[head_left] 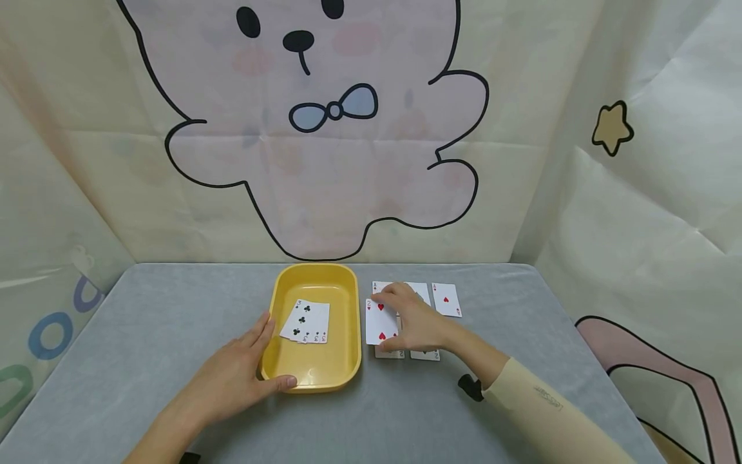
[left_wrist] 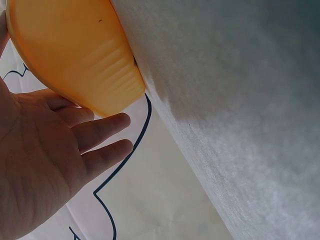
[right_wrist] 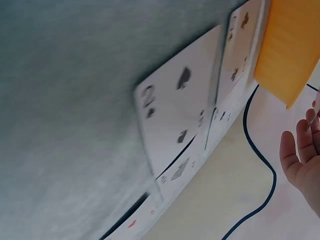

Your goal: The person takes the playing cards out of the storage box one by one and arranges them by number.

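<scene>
A yellow tray point(head_left: 351, 303) stands on the table with a fanned stack of threes point(head_left: 306, 320) in it, a three of clubs on top. My left hand point(head_left: 243, 361) rests against the tray's left side, fingers fairly straight along the outer wall and thumb at the near-left rim. To the right of the tray, my right hand point(head_left: 411, 319) pinches a two of hearts point(head_left: 377, 325) between thumb and fingers, over the other cards. Below it, a two of spades point(right_wrist: 175, 110) and a black two point(right_wrist: 236, 55) lie face up, partly hidden in the head view.
A row of aces lies behind the twos, with the ace of hearts point(head_left: 446, 299) at its right end. The grey cloth-covered table point(head_left: 493, 290) ends at a back curtain point(head_left: 406, 193) printed with a cartoon animal.
</scene>
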{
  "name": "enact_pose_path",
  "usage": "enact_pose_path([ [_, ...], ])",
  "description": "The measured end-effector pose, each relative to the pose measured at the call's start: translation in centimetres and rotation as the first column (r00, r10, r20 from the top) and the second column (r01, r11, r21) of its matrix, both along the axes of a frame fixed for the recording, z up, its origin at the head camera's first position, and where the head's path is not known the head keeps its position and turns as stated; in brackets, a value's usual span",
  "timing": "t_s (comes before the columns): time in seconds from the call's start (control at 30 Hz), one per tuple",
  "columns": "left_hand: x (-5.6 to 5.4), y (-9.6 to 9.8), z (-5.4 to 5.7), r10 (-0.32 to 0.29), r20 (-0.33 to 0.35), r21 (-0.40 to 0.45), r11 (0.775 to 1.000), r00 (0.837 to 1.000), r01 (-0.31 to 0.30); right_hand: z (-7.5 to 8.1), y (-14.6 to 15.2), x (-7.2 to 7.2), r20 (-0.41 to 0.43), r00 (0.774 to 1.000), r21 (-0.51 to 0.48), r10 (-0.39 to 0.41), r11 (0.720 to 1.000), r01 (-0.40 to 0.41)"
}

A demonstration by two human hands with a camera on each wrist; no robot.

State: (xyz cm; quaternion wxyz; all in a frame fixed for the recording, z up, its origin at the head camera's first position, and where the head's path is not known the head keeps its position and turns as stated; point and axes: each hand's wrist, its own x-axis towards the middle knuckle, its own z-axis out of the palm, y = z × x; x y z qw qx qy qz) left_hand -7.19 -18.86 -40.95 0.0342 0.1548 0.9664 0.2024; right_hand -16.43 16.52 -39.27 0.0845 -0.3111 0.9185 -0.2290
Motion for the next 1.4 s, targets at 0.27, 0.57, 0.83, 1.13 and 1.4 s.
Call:
enact_pose_path([
  [0.27, 0.0, 0.0, 0.1, -0.004, -0.004, -0.001, 1.000, 1.000, 0.004, -0.8, 3.1, 0.5, 0.012, 0.999, -0.013, -0.033, 0.999, 0.033],
  [0.57, -0.1, 0.0, 0.0, 0.001, 0.012, -0.002, 1.000, 1.000, -0.001, -1.0, 6.4, 0.8, 0.011, 0.997, -0.064, -0.076, 0.995, 0.076],
  [0.83, 0.0, 0.0, 0.1, 0.000, 0.014, -0.004, 1.000, 1.000, 0.000, -1.6, 9.1, 1.2, -0.017, 0.995, -0.078, -0.103, 0.992, 0.101],
  [1.13, -0.1, 0.1, 0.0, 0.009, 0.025, -0.006, 1.000, 1.000, -0.008, -2.0, 11.7, 1.4, -0.017, 0.992, -0.060, -0.127, 0.990, 0.126],
  [1.4, -0.1, 0.1, -0.1, 0.015, 0.032, -0.008, 1.000, 0.999, -0.015, -3.0, 13.5, 1.4, -0.001, 0.991, -0.001, -0.136, 0.991, 0.136],
])
